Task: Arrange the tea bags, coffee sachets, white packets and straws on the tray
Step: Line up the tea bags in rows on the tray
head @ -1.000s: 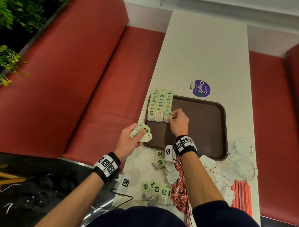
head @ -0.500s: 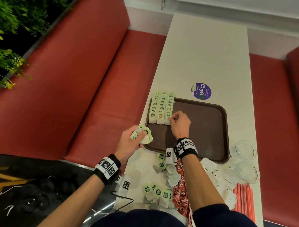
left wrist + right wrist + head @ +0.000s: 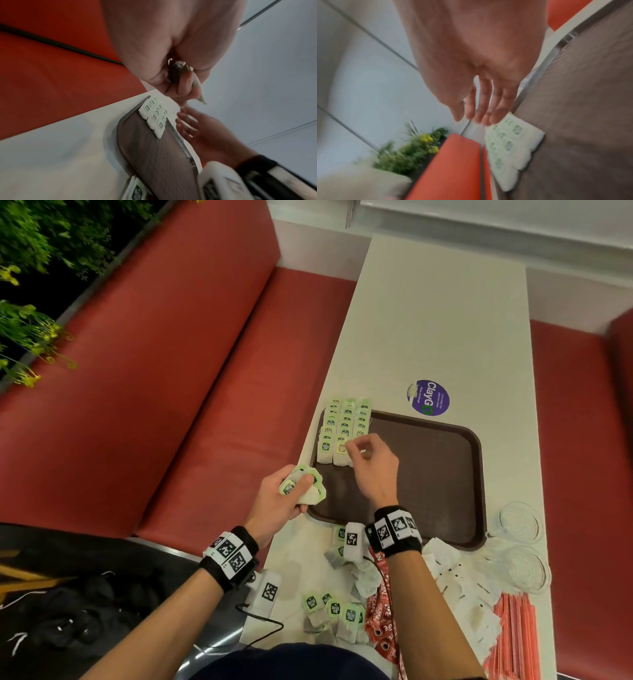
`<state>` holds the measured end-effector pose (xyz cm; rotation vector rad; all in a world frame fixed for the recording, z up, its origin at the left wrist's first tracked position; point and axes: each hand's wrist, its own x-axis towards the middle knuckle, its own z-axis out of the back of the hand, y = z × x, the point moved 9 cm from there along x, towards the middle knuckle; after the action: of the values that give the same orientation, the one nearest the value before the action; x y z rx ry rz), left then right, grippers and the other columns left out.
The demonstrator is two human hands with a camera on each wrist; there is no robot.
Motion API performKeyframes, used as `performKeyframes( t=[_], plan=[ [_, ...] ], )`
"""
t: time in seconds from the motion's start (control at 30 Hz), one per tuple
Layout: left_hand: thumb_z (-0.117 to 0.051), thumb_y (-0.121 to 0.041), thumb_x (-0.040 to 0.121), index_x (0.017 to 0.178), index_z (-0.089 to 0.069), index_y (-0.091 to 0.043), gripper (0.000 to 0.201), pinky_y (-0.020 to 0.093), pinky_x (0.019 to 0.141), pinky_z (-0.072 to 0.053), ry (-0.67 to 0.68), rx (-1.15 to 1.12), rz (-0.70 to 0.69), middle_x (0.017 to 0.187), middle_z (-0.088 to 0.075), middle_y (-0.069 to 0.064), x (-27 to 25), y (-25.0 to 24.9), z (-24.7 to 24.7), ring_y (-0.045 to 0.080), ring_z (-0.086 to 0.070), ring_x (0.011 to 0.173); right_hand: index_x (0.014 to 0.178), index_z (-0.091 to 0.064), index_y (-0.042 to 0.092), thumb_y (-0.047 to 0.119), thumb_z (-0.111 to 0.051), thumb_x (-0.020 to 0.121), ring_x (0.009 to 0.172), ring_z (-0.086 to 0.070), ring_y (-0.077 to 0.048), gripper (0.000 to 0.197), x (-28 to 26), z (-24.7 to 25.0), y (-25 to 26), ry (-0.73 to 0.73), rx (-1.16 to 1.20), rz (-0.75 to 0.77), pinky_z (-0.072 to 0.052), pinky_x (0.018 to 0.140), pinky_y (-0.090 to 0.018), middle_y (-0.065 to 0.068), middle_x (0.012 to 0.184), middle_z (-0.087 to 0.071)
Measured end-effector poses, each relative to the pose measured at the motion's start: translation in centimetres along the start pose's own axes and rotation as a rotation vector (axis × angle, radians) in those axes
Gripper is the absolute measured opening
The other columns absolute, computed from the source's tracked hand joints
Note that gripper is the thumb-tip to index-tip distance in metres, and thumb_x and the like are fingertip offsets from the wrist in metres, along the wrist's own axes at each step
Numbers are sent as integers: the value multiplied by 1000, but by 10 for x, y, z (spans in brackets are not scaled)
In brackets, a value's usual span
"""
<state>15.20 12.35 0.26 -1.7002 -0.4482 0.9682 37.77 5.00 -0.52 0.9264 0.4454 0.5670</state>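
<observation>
Green-tagged tea bags [image 3: 345, 429] lie in three overlapping columns at the far left corner of the brown tray [image 3: 431, 474]. My right hand [image 3: 358, 446] hovers just over the near end of those columns, fingers relaxed and holding nothing; the right wrist view shows its fingers [image 3: 481, 108] loose above the tea bags [image 3: 510, 142]. At the tray's near left corner my left hand [image 3: 303, 485] grips a small bunch of tea bags [image 3: 310, 491]. Loose tea bags [image 3: 334, 611], red coffee sachets [image 3: 378, 611], white packets [image 3: 462, 594] and red straws [image 3: 517, 642] lie on the table near me.
Two glass cups [image 3: 520, 523] stand at the table's right edge beside the tray. A purple sticker [image 3: 428, 398] is on the white table [image 3: 438, 320] beyond the tray. Red bench seats [image 3: 171, 392] run along both sides. A cable [image 3: 260, 631] hangs off the near left edge.
My right hand has let go of the tea bag it was setting on the third column and lifted slightly. The left hand still holds its bunch in the same place.
</observation>
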Motion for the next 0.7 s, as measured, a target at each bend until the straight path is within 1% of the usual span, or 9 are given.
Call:
performKeyframes(
  t=[0.1, 0.17, 0.27, 0.33, 0.43, 0.53, 0.57, 0.63, 0.7],
  plan=[
    [-65, -22, 108, 107, -72, -8, 16, 32, 46, -36, -4, 0, -52, 81, -69, 15, -1, -3, -3, 26, -53, 59, 103, -74, 29, 52, -69, 103, 85, -75, -9, 24, -42, -12, 35, 273, 177, 5, -65, 83, -36, 8, 95, -78],
    [-63, -19, 109, 106, -72, -7, 15, 33, 46, -39, -9, -11, -64, 79, -68, 16, -1, -4, -5, 29, -54, 61, 101, -74, 31, 52, -73, 100, 88, -75, -11, 22, -63, -15, 49, 357, 171, 72, -65, 82, -37, 9, 96, -78],
    [-61, -16, 110, 104, -71, -6, 15, 32, 47, -41, -9, -18, -68, 75, -64, 12, -3, -5, -9, 26, -55, 60, 100, -74, 26, 31, -83, 96, 88, -73, -12, 11, -75, -11, 58, 335, 172, 156, -63, 81, -34, 7, 93, -76],
    [-59, -15, 111, 108, -71, -5, 16, 30, 48, -42, 6, -21, -70, 77, -64, 9, -5, -6, -11, 23, -55, 59, 96, -73, 24, 22, -84, 95, 85, -73, -13, 11, -76, -6, 59, 294, 168, 160, -62, 81, -36, 6, 91, -76],
    [-61, -20, 111, 115, -73, -7, 18, 29, 49, -42, 15, -27, -75, 81, -67, 8, -8, -6, -12, 22, -56, 60, 92, -71, 24, 21, -83, 96, 86, -75, -14, 14, -74, -2, 59, 273, 165, 146, -63, 82, -40, 6, 91, -77],
    [-63, -23, 109, 114, -73, -7, 19, 30, 49, -43, 14, -32, -92, 80, -67, 10, -8, -7, -9, 23, -57, 62, 96, -69, 22, 23, -80, 100, 92, -76, -13, 12, -73, 3, 61, 276, 198, 131, -63, 88, -41, 7, 95, -78],
    [-64, -23, 109, 113, -72, -6, 19, 30, 49, -43, 16, -33, -93, 80, -68, 10, -8, -7, -9, 22, -57, 62, 98, -67, 21, 23, -78, 101, 92, -76, -14, 11, -73, 3, 62, 276, 217, 123, -63, 89, -44, 6, 95, -78],
    [-65, -23, 108, 113, -71, -5, 19, 30, 50, -43, 21, -39, -86, 83, -69, 9, -6, -5, -8, 21, -55, 62, 104, -61, 23, 26, -70, 106, 87, -76, -19, 10, -75, 3, 63, 276, 227, 112, -62, 87, -52, 2, 91, -80],
    [-67, -20, 107, 115, -71, -5, 17, 28, 50, -43, 25, -40, -79, 85, -70, 10, -5, -3, -7, 22, -53, 62, 108, -55, 24, 30, -63, 110, 83, -76, -22, 10, -75, 2, 62, 266, 219, 100, -60, 87, -54, 1, 87, -81]
  ],
)
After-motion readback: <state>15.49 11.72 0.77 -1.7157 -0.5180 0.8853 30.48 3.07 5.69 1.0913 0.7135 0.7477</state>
